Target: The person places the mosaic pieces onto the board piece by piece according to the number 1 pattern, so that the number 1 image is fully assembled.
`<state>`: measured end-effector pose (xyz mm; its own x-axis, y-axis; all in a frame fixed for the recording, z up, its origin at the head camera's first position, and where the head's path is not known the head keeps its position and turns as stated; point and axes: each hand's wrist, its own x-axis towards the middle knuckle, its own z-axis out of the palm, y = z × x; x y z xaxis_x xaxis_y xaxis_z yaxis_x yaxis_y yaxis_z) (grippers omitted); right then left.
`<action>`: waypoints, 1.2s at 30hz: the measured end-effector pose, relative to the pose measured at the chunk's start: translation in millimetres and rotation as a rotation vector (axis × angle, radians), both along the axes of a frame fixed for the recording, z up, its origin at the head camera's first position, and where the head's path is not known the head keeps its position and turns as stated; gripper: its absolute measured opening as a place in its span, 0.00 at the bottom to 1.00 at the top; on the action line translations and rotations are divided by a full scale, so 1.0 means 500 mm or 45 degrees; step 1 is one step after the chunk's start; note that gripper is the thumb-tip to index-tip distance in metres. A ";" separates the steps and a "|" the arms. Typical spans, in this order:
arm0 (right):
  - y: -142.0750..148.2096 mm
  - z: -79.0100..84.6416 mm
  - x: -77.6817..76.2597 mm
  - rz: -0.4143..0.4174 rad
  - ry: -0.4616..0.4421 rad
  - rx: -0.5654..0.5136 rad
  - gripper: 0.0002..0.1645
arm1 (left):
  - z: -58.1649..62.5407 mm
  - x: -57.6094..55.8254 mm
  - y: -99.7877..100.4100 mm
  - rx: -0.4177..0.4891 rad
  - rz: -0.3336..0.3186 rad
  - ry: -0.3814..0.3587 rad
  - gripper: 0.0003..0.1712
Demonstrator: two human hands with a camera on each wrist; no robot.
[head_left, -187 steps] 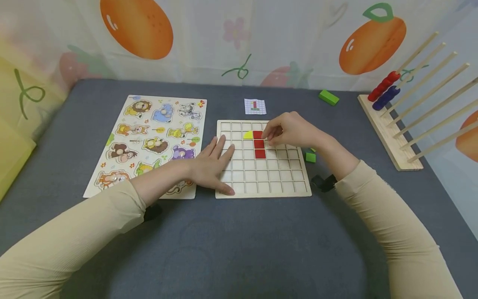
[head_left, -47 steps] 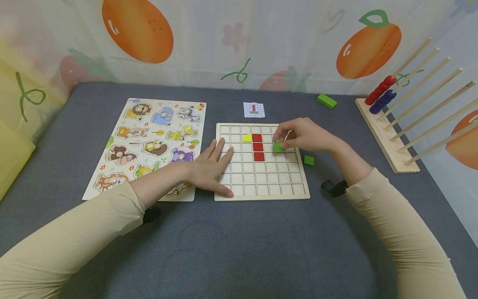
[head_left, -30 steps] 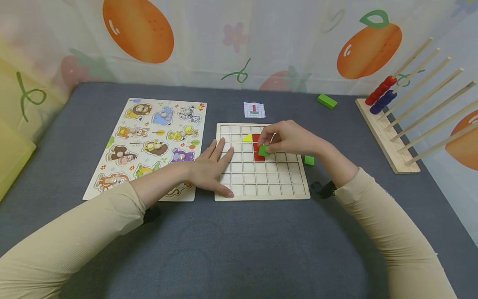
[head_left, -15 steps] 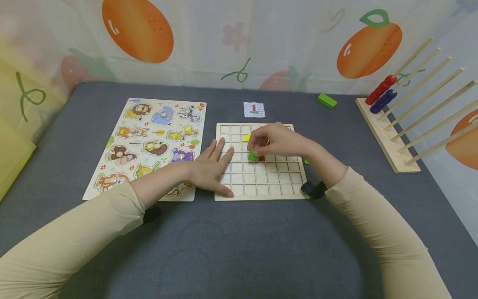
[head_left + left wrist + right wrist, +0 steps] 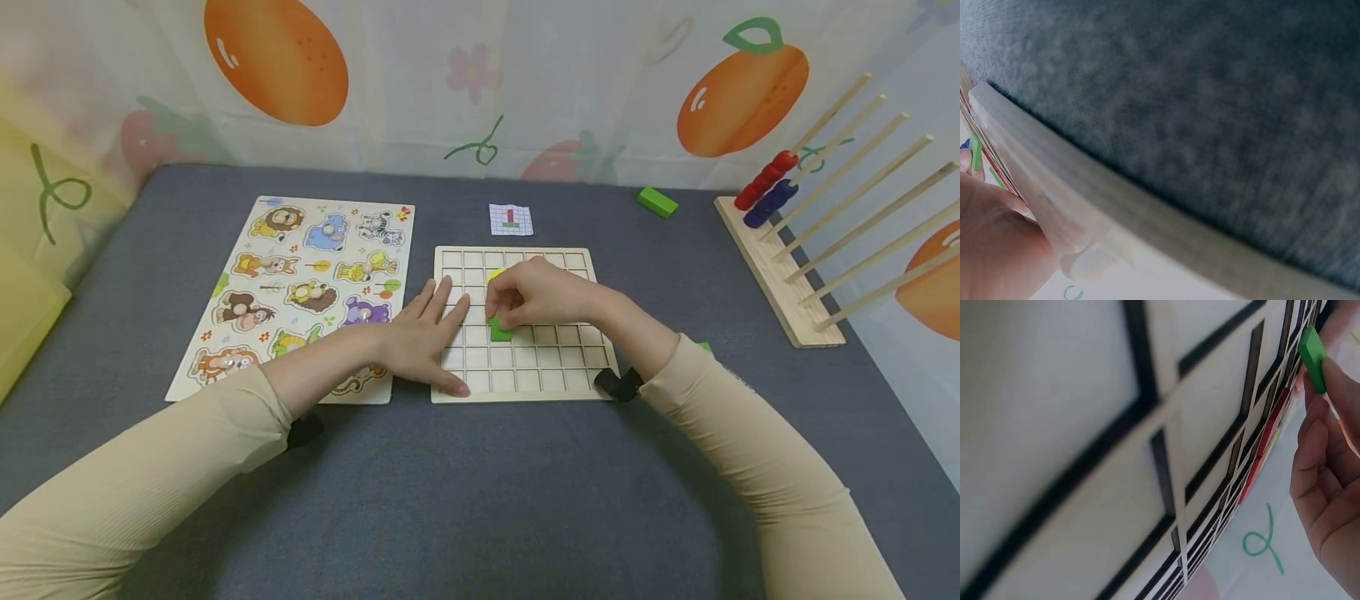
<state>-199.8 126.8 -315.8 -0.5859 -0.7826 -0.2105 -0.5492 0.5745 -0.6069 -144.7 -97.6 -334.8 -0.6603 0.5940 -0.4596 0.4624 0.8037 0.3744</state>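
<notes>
My right hand [image 5: 540, 293] pinches a small green square tile [image 5: 501, 332] between thumb and fingertips, low over the wooden grid board [image 5: 525, 396]. In the right wrist view the green tile [image 5: 1312, 357] is tilted at the fingertips. My left hand [image 5: 420, 337] lies with spread fingers across the board's left edge. A yellow piece [image 5: 495, 272] sits in a cell, partly covered by my right hand. The red tiles [image 5: 1266, 434] show in the right wrist view, but my right hand hides them in the head view. The left wrist view shows my left hand [image 5: 997, 240] at the board's edge.
A small card [image 5: 511, 220] with a coloured grid pattern lies behind the board. The animal knob puzzle [image 5: 300, 250] is at left. A green block [image 5: 657, 202] lies at back right, near a peg stand [image 5: 787, 275] with red and blue beads. Another green piece [image 5: 704, 346] peeks out beside my right sleeve.
My right hand has picked up a green tile and carried it left across the board, past the red tiles. The other green piece beside the board now shows farther right. My left hand stays put.
</notes>
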 end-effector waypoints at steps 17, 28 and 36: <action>-0.010 0.000 0.004 -0.017 0.008 0.066 0.03 | 0.000 0.000 0.001 0.007 0.005 -0.004 0.71; -0.007 -0.004 0.002 -0.024 0.025 0.053 0.05 | 0.003 0.003 0.002 -0.001 0.006 0.006 0.71; -0.005 -0.005 0.002 -0.024 0.024 0.056 0.06 | 0.000 0.002 0.002 0.011 0.006 0.004 0.71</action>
